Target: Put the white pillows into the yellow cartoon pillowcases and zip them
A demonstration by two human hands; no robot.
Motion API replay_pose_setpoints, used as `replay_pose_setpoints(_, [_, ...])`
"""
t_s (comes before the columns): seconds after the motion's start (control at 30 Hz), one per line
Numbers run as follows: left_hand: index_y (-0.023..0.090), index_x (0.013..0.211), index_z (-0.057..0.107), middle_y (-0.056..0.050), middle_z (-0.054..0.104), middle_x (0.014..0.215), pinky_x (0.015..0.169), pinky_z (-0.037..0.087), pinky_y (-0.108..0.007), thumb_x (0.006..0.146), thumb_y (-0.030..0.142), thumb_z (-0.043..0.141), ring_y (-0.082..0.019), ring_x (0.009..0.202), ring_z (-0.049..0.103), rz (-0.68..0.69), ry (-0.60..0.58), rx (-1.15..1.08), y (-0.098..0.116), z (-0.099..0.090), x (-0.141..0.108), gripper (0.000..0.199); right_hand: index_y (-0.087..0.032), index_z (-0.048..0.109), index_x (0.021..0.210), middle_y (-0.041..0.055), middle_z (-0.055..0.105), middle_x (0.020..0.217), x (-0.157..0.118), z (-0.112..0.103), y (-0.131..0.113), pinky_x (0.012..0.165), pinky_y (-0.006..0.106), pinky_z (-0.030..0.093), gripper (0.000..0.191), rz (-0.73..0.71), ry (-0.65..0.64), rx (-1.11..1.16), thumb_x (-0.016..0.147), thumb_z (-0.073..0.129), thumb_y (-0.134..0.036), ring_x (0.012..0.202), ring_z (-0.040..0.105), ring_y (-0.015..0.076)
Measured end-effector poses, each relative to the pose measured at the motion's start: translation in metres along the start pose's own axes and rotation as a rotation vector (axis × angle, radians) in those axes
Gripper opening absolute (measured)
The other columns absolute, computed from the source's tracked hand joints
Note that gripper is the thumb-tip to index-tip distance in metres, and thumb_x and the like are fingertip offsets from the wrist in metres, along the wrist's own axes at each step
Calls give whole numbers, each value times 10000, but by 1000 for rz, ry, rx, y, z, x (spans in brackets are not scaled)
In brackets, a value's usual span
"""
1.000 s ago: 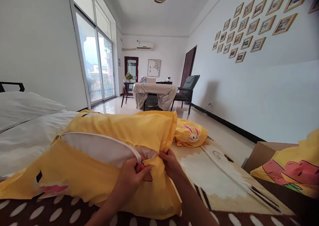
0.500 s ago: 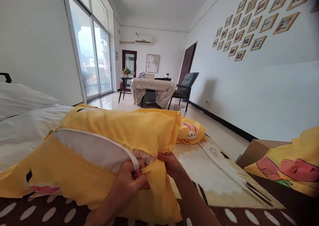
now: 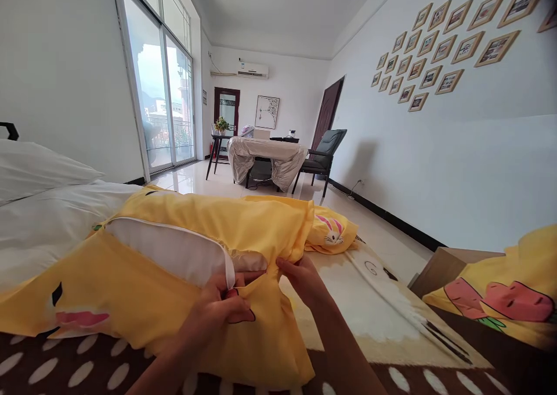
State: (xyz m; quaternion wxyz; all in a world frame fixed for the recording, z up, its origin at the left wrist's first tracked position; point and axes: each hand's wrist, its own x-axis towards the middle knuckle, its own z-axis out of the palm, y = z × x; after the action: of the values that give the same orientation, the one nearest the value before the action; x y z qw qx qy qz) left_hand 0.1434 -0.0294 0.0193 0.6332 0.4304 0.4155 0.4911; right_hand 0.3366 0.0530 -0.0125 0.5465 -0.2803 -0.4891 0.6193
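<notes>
Now gripping the yellow pillowcase [image 3: 161, 296] left of the cardboard box [image 3: 444, 267], with long axis aimed crosswise toward it, in pinched-together left fingers [image 3: 230, 308] and likewise right fingers [image 3: 288, 266].

White walls [image 3: 452, 157] edge a glossy floor [image 3: 369, 225] — glass doors [image 3: 150, 102] bright.

A matt, creased cloth pillowcase [image 3: 161, 296] wraps a smooth fabric pillow [image 3: 169, 247] at eight o'clock; fuzzy blanket [image 3: 365, 308] at five, glossy floor [image 3: 189, 178] at nine.
</notes>
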Motion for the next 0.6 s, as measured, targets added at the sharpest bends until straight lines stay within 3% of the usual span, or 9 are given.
replay_pose_setpoints(0.1, [170, 673, 512, 15, 636, 840, 627, 493, -253, 518, 173, 703, -88, 580, 518, -63, 26, -70, 3, -1, -5, 246, -184, 692, 890, 65, 716, 930, -2, 12, 2, 792, 371, 512, 318, 36, 13, 125, 596, 778, -266, 910, 646, 253])
replay_pose_setpoints(0.2, [163, 716, 547, -2, 626, 837, 608, 472, -227, 505, 169, 694, -110, 651, 530, -79, -63, -44, 5, -4, -8, 257, -193, 680, 812, 59, 720, 869, -7, 24, 3, 761, 377, 521, 259, 60, 56, 205, 579, 753, -277, 896, 646, 268])
replay_pose_setpoints(0.27, [164, 724, 532, -19, 606, 818, 629, 481, -244, 540, 242, 716, -144, 729, 535, -33, -158, 34, 4, -5, -7, 272, -196, 675, 820, 61, 721, 855, -9, 30, 3, 749, 379, 524, 275, 66, 71, 209, 565, 746, -269, 889, 647, 275])
replay_pose_setpoints(0.37, [180, 709, 449, -6, 558, 768, 561, 463, -227, 600, 351, 726, -121, 661, 496, 92, -210, 216, 2, -1, -4, 343, -188, 676, 891, 73, 720, 865, -12, 32, 3, 729, 375, 526, 361, 60, 74, 176, 543, 756, -243, 873, 651, 283])
replay_pose_setpoints(0.53, [174, 819, 545, -19, 576, 805, 442, 422, -188, 552, 320, 743, -156, 692, 548, 152, -64, 348, -2, 17, -4, 364, -189, 668, 932, 61, 715, 859, -17, 36, 8, 680, 344, 524, 356, 16, 104, 64, 599, 754, -280, 823, 655, 264])
replay_pose_setpoints(0.6, [158, 760, 595, -21, 592, 734, 432, 398, -193, 537, 355, 755, -162, 667, 548, 150, 37, 394, -5, 24, -7, 338, -192, 674, 917, 46, 711, 848, -22, 42, 10, 666, 320, 515, 283, -52, 93, -40, 660, 722, -300, 804, 647, 240])
